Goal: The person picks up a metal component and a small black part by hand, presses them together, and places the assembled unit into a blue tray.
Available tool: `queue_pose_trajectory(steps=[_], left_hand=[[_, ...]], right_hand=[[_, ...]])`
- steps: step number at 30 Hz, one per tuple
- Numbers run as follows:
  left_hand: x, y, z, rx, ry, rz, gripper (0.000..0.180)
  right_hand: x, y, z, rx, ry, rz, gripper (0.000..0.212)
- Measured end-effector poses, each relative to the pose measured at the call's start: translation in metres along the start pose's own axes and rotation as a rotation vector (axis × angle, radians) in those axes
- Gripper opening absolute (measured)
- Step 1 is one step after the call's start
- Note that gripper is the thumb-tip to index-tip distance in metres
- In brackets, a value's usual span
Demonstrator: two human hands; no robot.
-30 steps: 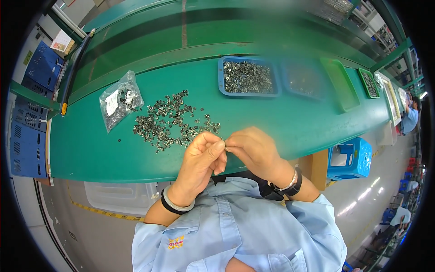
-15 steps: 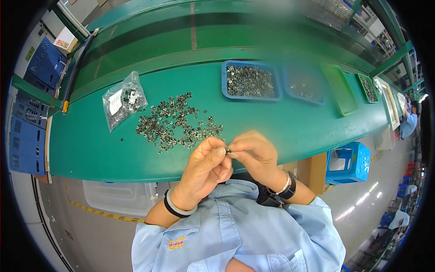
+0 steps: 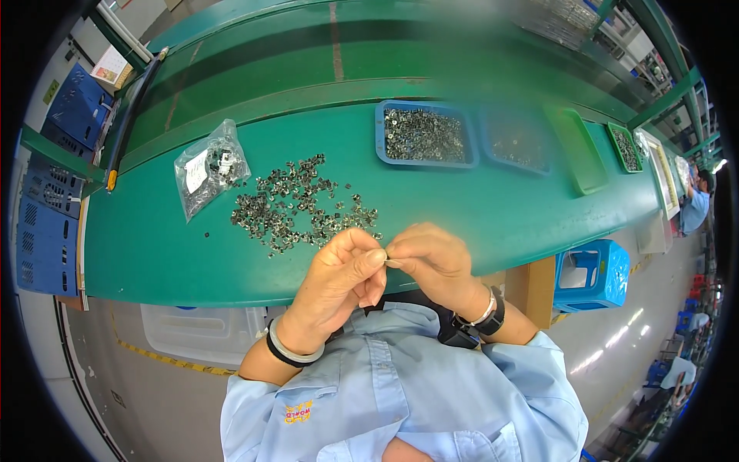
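My left hand (image 3: 344,281) and my right hand (image 3: 433,262) meet fingertip to fingertip over the near edge of the green table. Between their pinched thumbs and forefingers is a small dark metal part (image 3: 387,259), mostly covered by the fingertips. Just beyond my left hand, a loose pile of small shiny metal parts (image 3: 289,204) spreads over the tabletop. A clear plastic bag (image 3: 202,192) with a white label lies left of the pile, with more such parts inside.
A blue tray (image 3: 426,163) full of small metal pieces stands beyond my hands. Right of it are a blurred second blue tray (image 3: 514,165), a green tray (image 3: 589,181) and a small green tray (image 3: 623,148). A blue stool (image 3: 604,281) and a cardboard box (image 3: 541,289) stand below the table's right side.
Both hands stay pinched together in nearly the same place. My left wrist has shifted slightly left, and the small part shows less between the fingertips. The seam on the green surface behind has moved right.
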State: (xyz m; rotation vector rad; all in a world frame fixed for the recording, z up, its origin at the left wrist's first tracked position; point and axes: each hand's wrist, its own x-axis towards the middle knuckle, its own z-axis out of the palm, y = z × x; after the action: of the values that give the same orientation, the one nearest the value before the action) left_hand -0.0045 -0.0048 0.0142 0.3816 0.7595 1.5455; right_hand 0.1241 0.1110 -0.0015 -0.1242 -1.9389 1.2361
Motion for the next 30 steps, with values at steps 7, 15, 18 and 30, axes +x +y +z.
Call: queue_pose_trajectory(steps=[7,15,18,30], left_hand=[[0.002,0.003,0.001,0.015,0.008,-0.042,0.017],[0.003,0.004,-0.002,0.014,-0.009,-0.087,0.018],[0.002,0.003,-0.002,0.035,-0.006,-0.087,0.017],[0.008,0.008,-0.01,0.026,0.11,0.062,0.018]], right_hand=[[0.001,0.002,-0.004,0.017,-0.038,0.047,0.011],[0.0,0.004,-0.006,0.072,-0.068,0.085,0.011],[-0.001,0.005,-0.006,0.084,-0.072,0.105,0.01],[0.049,0.013,-0.034,-0.114,-0.008,0.274,0.006]])
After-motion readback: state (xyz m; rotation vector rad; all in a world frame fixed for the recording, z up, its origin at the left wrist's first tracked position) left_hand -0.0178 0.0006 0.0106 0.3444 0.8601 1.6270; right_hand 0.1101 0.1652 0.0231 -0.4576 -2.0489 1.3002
